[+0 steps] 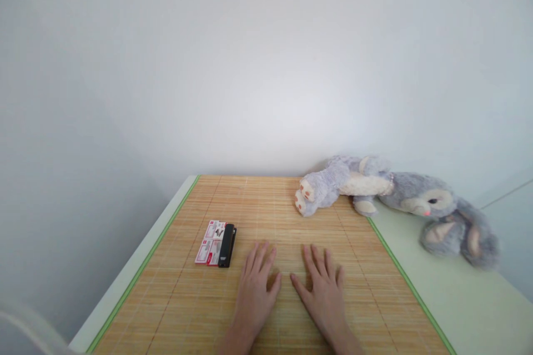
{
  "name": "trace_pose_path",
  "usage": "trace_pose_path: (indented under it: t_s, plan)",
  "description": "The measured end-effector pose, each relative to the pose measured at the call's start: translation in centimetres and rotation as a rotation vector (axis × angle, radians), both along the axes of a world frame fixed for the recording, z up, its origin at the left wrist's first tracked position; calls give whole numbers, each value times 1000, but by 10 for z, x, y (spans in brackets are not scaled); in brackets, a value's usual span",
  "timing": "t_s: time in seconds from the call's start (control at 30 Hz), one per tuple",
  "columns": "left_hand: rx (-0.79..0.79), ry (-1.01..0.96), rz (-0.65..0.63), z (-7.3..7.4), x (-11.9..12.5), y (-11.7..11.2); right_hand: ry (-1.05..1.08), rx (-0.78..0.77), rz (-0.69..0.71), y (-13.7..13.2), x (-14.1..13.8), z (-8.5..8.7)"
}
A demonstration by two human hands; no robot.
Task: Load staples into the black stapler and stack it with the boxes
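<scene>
My left hand [255, 288] lies flat, palm down, on a bamboo mat [258, 199], fingers stretched out and holding nothing. My right hand [322, 288] lies flat beside it, fingers spread, also holding nothing. The two thumbs nearly meet. A black stapler [227, 245] lies on the mat just left of my left hand. Two small red-and-white staple boxes [210, 243] sit against the stapler's left side.
A grey plush rabbit [395, 199] lies on its side at the back right, partly on the mat and partly on the pale green table [458, 288]. A white wall stands behind the table. The table's left edge [137, 266] drops off.
</scene>
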State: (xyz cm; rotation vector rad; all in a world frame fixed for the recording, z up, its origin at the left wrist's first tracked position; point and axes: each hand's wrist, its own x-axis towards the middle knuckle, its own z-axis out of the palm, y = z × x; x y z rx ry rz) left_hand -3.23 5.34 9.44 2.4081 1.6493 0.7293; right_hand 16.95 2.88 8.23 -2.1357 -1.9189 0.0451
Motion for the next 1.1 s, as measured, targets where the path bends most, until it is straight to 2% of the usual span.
trace_pose_path:
  t_s: [0.13, 0.37, 0.53, 1.1]
  plan:
    - [-13, 91, 26, -4, 8, 7, -105, -38, -61, -1, 2, -3]
    - [-19, 193, 71, -9, 15, 2, -128, -42, 31, -2, -5, -2]
    - [-14, 188, 86, -8, 15, 0, -117, -55, 71, -3, -6, -3]
    - [-30, 131, 148, -8, 19, -3, -117, -40, 48, 4, -12, 2]
